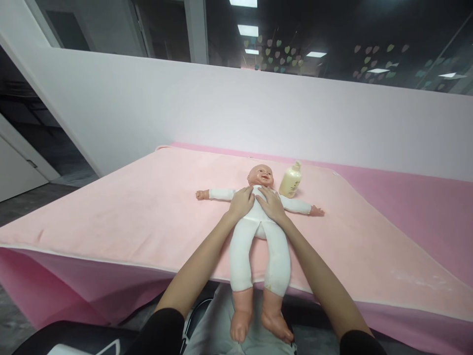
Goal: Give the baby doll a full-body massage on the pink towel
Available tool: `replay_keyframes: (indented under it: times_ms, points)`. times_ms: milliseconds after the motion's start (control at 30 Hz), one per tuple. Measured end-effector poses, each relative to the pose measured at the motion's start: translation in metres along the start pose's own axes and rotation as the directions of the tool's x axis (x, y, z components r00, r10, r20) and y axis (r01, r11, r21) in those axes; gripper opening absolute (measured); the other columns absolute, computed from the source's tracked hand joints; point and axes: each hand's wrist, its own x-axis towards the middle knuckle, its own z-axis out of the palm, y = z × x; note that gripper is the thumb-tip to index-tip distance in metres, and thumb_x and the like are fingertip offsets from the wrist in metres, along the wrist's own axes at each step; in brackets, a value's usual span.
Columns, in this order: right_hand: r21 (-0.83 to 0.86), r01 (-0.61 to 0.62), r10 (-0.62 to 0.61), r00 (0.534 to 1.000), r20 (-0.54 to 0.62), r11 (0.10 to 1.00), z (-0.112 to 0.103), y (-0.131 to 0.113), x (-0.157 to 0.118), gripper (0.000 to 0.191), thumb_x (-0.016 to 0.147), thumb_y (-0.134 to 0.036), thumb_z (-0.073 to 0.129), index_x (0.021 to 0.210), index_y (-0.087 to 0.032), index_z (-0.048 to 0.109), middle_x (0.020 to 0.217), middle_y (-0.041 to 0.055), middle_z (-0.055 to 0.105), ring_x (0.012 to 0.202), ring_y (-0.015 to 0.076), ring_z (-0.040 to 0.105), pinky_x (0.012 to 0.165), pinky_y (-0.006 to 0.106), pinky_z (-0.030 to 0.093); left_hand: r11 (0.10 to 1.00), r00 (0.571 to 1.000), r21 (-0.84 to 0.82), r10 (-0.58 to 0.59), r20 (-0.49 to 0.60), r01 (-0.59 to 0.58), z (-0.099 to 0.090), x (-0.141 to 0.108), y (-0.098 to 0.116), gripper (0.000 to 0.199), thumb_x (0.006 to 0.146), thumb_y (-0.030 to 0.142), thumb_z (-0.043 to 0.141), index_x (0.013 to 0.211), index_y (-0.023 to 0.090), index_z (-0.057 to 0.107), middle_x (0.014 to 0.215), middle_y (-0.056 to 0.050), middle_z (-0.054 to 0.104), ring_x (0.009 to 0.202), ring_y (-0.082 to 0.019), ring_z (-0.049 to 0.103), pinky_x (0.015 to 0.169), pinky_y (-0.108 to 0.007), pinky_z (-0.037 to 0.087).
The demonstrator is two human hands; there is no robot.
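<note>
A baby doll [261, 228] with a white cloth body lies on its back on a pale pink cover [166, 207], arms spread and feet hanging over the near edge. My left hand [242, 201] rests on the left side of its chest, and my right hand [271, 203] rests on the right side. Both hands lie flat with the fingers pointing inward and up, and neither grips anything. A pale yellow pump bottle [290, 181] stands just right of the doll's head, behind its outstretched arm.
Behind the table rises a white partition [258, 113] with dark glass above it. Darker pink cloth [414, 212] shows along the right and back. My legs [218, 325] are under the near table edge, and a black chair part [74, 335] is at the lower left.
</note>
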Motion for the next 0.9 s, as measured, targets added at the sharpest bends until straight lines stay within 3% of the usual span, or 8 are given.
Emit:
replay_keyframes:
  times_ms: [167,333,467,600,700,767,900]
  points:
    - [0.001,-0.057,0.057,0.998,0.0,0.998,0.001,-0.002,-0.002,0.047,0.093,-0.041,0.04,0.135,-0.02,0.045,0.147,0.0087,0.034,0.139,0.026,0.024,0.112,0.054,0.012,0.935,0.993,0.345,0.046,0.111,-0.082,-0.009,-0.01,0.025,0.032,0.091,0.019,0.033,0.113,0.013,0.054,0.113,-0.015,0.061,0.106,-0.025,0.058,0.092,-0.036,0.043]
    - [-0.042,-0.114,0.112,0.993,-0.032,0.993,0.004,-0.003,-0.003,0.052,0.094,-0.039,0.037,0.139,-0.011,0.039,0.147,0.015,0.032,0.139,0.0271,0.024,0.112,0.053,0.011,0.884,0.987,0.455,0.041,0.153,-0.107,-0.014,-0.014,0.036,0.028,0.092,0.019,0.033,0.109,0.012,0.053,0.106,-0.015,0.063,0.099,-0.025,0.06,0.085,-0.035,0.045]
    - [-0.014,-0.068,0.066,0.99,-0.125,0.998,0.005,0.004,0.0,0.043,0.094,-0.025,0.031,0.128,-0.008,0.05,0.137,0.0165,0.047,0.132,0.0243,0.037,0.109,0.041,0.024,0.857,0.991,0.506,0.035,0.129,-0.096,-0.015,-0.015,0.041,0.032,0.09,0.019,0.036,0.119,0.013,0.047,0.108,-0.012,0.064,0.099,-0.024,0.061,0.08,-0.034,0.047]
    - [0.049,-0.065,0.075,0.969,-0.234,0.997,0.003,0.015,0.002,0.037,0.092,-0.021,0.03,0.106,-0.013,0.063,0.113,0.0133,0.064,0.104,0.0214,0.057,0.089,0.031,0.04,0.842,0.991,0.53,0.03,0.132,-0.096,-0.016,-0.016,0.046,0.024,0.089,0.02,0.038,0.103,0.016,0.057,0.101,-0.01,0.067,0.092,-0.022,0.064,0.075,-0.032,0.047]
    - [0.044,-0.136,0.143,0.954,-0.265,0.99,0.001,0.025,0.003,0.036,0.092,-0.024,0.032,0.088,-0.015,0.066,0.089,0.0105,0.068,0.079,0.0189,0.06,0.071,0.026,0.039,0.866,0.99,0.485,0.07,0.126,-0.123,-0.016,-0.017,0.047,0.025,0.089,0.023,0.04,0.098,0.018,0.063,0.098,-0.009,0.069,0.088,-0.023,0.065,0.075,-0.033,0.048]
    - [0.037,-0.174,0.177,0.943,-0.282,0.984,0.0,0.032,0.003,0.035,0.092,-0.025,0.034,0.081,-0.015,0.066,0.082,0.0099,0.068,0.073,0.0178,0.058,0.066,0.025,0.036,0.905,0.974,0.372,0.157,0.163,-0.208,-0.013,-0.017,0.046,0.026,0.087,0.023,0.042,0.099,0.019,0.066,0.1,-0.008,0.069,0.092,-0.022,0.064,0.08,-0.033,0.048]
    - [0.05,-0.193,0.199,0.933,-0.3,0.98,0.0,0.042,0.004,0.035,0.09,-0.024,0.035,0.074,-0.015,0.065,0.077,0.0097,0.068,0.067,0.0173,0.056,0.062,0.026,0.035,0.914,0.867,0.001,0.386,0.316,-0.407,0.001,-0.017,0.041,0.035,0.082,0.014,0.042,0.101,0.023,0.07,0.102,-0.001,0.071,0.096,-0.015,0.064,0.1,-0.032,0.041]
